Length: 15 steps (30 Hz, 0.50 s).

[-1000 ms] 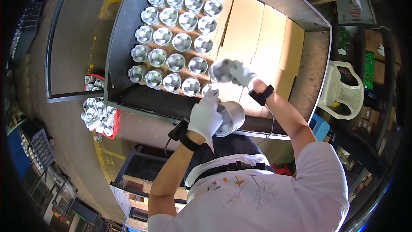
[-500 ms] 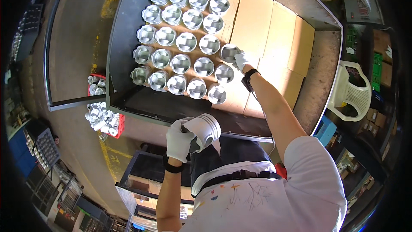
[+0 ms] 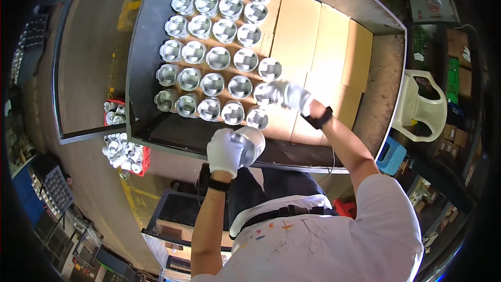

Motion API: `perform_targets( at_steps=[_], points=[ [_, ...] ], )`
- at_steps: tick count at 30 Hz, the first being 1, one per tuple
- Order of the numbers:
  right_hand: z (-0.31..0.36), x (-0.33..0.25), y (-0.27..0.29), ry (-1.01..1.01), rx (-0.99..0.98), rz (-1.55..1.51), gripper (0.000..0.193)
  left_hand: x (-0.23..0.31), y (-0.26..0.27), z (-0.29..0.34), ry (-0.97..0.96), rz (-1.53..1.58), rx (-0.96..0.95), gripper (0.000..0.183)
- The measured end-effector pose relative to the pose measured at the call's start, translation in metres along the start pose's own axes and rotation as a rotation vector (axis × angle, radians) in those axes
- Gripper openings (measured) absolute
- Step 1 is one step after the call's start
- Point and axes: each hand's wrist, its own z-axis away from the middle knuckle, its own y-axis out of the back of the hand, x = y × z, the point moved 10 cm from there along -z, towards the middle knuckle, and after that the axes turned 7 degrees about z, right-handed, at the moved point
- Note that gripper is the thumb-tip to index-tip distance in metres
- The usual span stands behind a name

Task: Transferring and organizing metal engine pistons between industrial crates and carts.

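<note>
My left hand (image 3: pixel 224 150), in a white glove, is closed around a silver metal piston (image 3: pixel 254 143) at the near edge of a dark-walled metal bin (image 3: pixel 169 134). That piston is tilted and partly covered by my fingers. Inside the bin, several like pistons stand in rows on cardboard; the outermost one in its row (image 3: pixel 270 68) lies just beyond my right hand. Motion smears my right hand (image 3: pixel 293 96), also gloved, beside another piston (image 3: pixel 262 94); I cannot tell whether its fingers touch it.
Bare cardboard sheets (image 3: pixel 295 26) cover the bin's right part. Left of the bin, a red crate (image 3: pixel 146 159) on the floor holds jumbled pistons. A white plastic chair (image 3: pixel 421 107) and a blue stool (image 3: pixel 392 155) stand to the right. Below is a dark-framed cart (image 3: pixel 175 214).
My right hand has come off the outermost piston, leaving it standing, and moved nearer to me. My left hand has raised its piston toward the bin and turned it.
</note>
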Motion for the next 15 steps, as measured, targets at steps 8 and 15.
perform_targets(
  at_steps=[8,15],
  points=[
    [0.053,-0.066,-0.024,0.116,0.126,0.72,0.023,0.067,-0.039,-0.037,0.024,-0.334,-0.192,0.03],
    [-0.006,0.031,0.114,-0.302,0.536,-0.016,0.032,0.047,-0.003,-0.025,0.043,0.429,-0.039,0.042]
  ],
)
